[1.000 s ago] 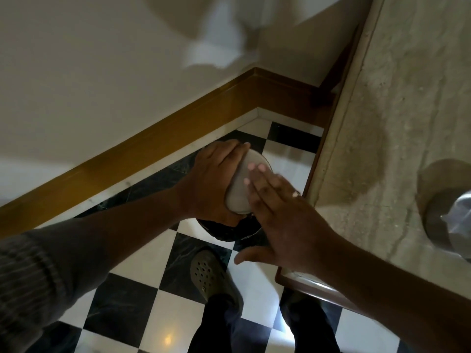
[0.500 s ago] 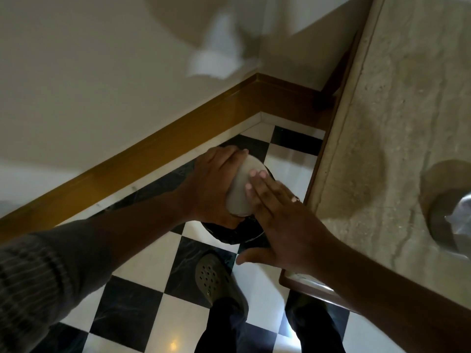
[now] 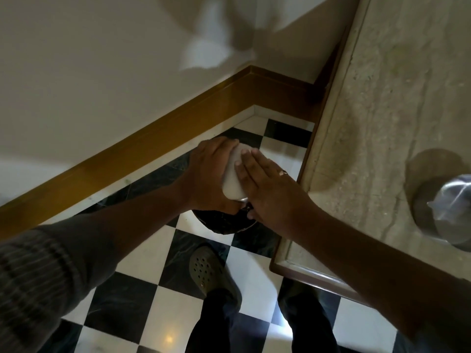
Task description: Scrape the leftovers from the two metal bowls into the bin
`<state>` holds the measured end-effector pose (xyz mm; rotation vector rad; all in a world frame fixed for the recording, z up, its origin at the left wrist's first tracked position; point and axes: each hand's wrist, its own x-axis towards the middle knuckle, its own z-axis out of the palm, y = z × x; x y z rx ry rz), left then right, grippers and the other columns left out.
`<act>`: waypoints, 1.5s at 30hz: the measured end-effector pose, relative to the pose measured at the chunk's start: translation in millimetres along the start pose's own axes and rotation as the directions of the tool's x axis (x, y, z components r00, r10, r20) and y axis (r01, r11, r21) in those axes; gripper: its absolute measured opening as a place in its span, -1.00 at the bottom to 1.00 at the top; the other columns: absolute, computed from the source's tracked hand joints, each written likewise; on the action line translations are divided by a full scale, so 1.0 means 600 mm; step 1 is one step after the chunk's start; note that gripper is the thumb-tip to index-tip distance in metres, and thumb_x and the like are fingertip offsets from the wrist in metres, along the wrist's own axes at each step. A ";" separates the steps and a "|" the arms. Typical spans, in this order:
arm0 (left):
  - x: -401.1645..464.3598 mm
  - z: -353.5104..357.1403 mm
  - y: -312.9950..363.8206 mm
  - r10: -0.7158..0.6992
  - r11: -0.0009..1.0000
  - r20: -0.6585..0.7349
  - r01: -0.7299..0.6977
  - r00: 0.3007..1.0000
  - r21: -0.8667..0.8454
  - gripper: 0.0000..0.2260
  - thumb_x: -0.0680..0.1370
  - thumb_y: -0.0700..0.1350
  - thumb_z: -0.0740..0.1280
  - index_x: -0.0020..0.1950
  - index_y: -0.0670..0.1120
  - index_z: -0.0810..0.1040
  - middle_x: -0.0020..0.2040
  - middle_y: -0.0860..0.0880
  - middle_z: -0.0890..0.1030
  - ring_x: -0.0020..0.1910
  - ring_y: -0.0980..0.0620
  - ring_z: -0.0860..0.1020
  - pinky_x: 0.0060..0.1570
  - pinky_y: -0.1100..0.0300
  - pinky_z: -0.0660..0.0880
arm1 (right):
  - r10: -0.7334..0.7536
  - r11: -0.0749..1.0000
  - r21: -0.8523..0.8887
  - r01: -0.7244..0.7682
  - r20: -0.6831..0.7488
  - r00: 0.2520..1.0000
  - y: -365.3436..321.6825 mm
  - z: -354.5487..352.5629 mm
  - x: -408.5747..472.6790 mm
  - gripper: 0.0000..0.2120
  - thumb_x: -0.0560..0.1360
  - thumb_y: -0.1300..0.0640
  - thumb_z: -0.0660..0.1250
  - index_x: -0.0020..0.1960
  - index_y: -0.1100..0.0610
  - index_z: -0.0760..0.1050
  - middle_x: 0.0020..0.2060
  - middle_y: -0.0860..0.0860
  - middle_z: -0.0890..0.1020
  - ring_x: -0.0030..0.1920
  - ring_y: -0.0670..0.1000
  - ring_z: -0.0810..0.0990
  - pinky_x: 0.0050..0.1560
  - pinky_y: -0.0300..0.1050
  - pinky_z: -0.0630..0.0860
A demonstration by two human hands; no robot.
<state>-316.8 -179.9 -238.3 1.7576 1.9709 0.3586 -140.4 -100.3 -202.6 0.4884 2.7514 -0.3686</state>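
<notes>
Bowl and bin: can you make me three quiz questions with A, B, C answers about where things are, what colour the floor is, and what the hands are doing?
1. Where is the bowl?
A. Over the bin
B. On the counter
C. On the floor

2. What colours are the floor tiles?
A. Red and yellow
B. Black and white
C. All green

3. What is the left hand doing?
A. Hanging empty
B. Resting on the counter
C. Holding the bowl tipped over

Answers:
1. A, the bowl sits above the dark bin.
2. B, the tiles make a black and white checkerboard.
3. C, its grip wraps the bowl's back while the right hand lies flat against it.
</notes>
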 end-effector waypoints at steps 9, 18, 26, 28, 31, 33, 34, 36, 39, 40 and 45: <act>0.010 -0.092 0.027 -0.460 0.402 0.433 0.617 0.775 -0.677 -0.40 0.53 0.32 0.24 0.39 -0.06 0.44 0.33 -0.16 0.57 0.24 -0.15 0.58 0.15 -0.03 0.55 | 0.395 0.677 0.726 -0.121 -0.219 0.892 0.011 -0.016 -0.017 -0.65 0.57 0.10 0.29 0.34 0.12 0.42 0.13 0.07 0.62 0.06 -0.11 0.54 0.06 -0.21 0.54; -0.007 -0.119 0.158 -0.631 0.137 0.435 0.645 0.642 -0.752 -0.54 0.62 0.31 0.05 0.09 0.08 0.64 0.17 -0.10 0.68 0.20 -0.15 0.61 0.25 -0.22 0.52 | 0.753 0.261 0.895 -0.363 0.046 0.656 0.023 -0.053 -0.079 -0.81 0.54 0.23 0.23 -0.09 0.17 0.62 -0.24 0.11 0.66 -0.22 0.07 0.65 -0.18 0.03 0.66; 0.053 -0.087 0.306 -0.533 0.111 0.499 0.641 0.683 -0.759 -0.58 0.60 0.26 0.16 0.30 0.04 0.55 0.17 -0.01 0.60 0.09 0.03 0.58 -0.15 0.11 0.52 | 0.889 0.108 0.901 -0.421 0.101 0.446 0.095 -0.058 -0.204 -0.80 0.54 0.19 0.22 -0.16 0.11 0.59 -0.35 0.00 0.62 -0.30 0.00 0.59 -0.27 -0.30 0.55; 0.070 -0.078 0.332 -0.501 0.156 0.487 0.628 0.716 -0.763 -0.60 0.63 0.25 0.14 0.30 0.06 0.53 0.09 0.07 0.60 0.08 0.07 0.57 -0.15 0.13 0.51 | 0.892 0.140 0.896 -0.422 0.071 0.447 0.100 -0.061 -0.225 -0.85 0.52 0.24 0.22 -0.13 0.15 0.55 -0.39 -0.08 0.52 -0.36 -0.13 0.49 -0.38 -0.49 0.38; 0.087 -0.062 0.366 -0.472 0.207 0.470 0.612 0.746 -0.763 -0.71 0.65 0.22 0.12 0.19 0.13 0.54 -0.02 0.19 0.57 -0.03 0.18 0.55 -0.16 0.18 0.46 | 0.893 0.152 0.897 -0.415 0.055 0.446 0.107 -0.055 -0.249 -0.91 0.49 0.29 0.25 -0.07 0.12 0.47 -0.38 -0.17 0.39 -0.36 -0.22 0.40 -0.32 -0.58 0.35; 0.096 -0.055 0.383 -0.467 0.237 0.471 0.619 0.748 -0.749 -0.77 0.65 0.22 0.11 0.02 0.19 0.52 -0.06 0.21 0.55 -0.07 0.21 0.53 -0.17 0.19 0.44 | 0.893 0.137 0.910 -0.392 0.058 0.446 0.112 -0.049 -0.258 -0.86 0.49 0.28 0.26 0.00 0.10 0.47 -0.32 -0.19 0.39 -0.32 -0.25 0.40 -0.30 -0.61 0.34; 0.098 -0.054 0.386 -0.472 0.247 0.468 0.622 0.747 -0.744 -0.77 0.65 0.22 0.11 -0.02 0.19 0.51 -0.07 0.21 0.55 -0.07 0.21 0.53 -0.17 0.19 0.44 | 0.892 0.118 0.919 -0.377 0.069 0.447 0.111 -0.048 -0.258 -0.81 0.49 0.27 0.27 0.09 0.13 0.49 -0.26 -0.17 0.44 -0.27 -0.23 0.43 -0.29 -0.60 0.35; 0.101 -0.049 0.394 -0.486 0.254 0.456 0.620 0.745 -0.742 -0.76 0.64 0.23 0.12 -0.04 0.18 0.52 -0.06 0.19 0.56 -0.04 0.20 0.54 -0.15 0.17 0.46 | 0.887 0.078 0.934 -0.350 0.095 0.451 0.109 -0.042 -0.258 -0.64 0.49 0.24 0.27 0.28 0.16 0.45 -0.06 -0.05 0.53 -0.10 -0.14 0.51 -0.21 -0.51 0.38; 0.101 -0.045 0.407 -0.518 0.263 0.423 0.609 0.743 -0.748 -0.77 0.64 0.23 0.15 -0.07 0.20 0.53 -0.04 0.18 0.58 -0.01 0.16 0.55 -0.03 0.10 0.49 | 0.870 0.021 0.944 -0.329 0.144 0.471 0.109 -0.036 -0.261 -0.60 0.48 0.21 0.27 0.32 0.13 0.41 0.08 0.04 0.59 0.07 0.00 0.56 -0.13 -0.39 0.43; 0.101 -0.045 0.410 -0.515 0.263 0.422 0.606 0.746 -0.751 -0.76 0.64 0.23 0.15 -0.07 0.20 0.53 -0.05 0.18 0.58 -0.02 0.17 0.55 -0.01 0.09 0.49 | 0.861 0.021 0.948 -0.319 0.145 0.487 0.107 -0.034 -0.263 -0.60 0.47 0.19 0.27 0.31 0.12 0.41 0.07 0.05 0.59 0.07 0.02 0.57 -0.11 -0.34 0.48; 0.081 -0.081 0.432 -0.540 0.421 0.360 0.614 0.761 -0.667 -0.78 0.66 0.19 0.14 0.03 0.13 0.50 0.04 0.03 0.60 -0.10 0.22 0.49 0.02 0.16 0.45 | 0.832 0.152 0.879 -0.452 0.133 0.538 0.103 -0.074 -0.292 -0.46 0.49 0.08 0.33 0.41 0.16 0.26 0.27 0.08 0.49 0.27 0.08 0.48 0.23 -0.04 0.50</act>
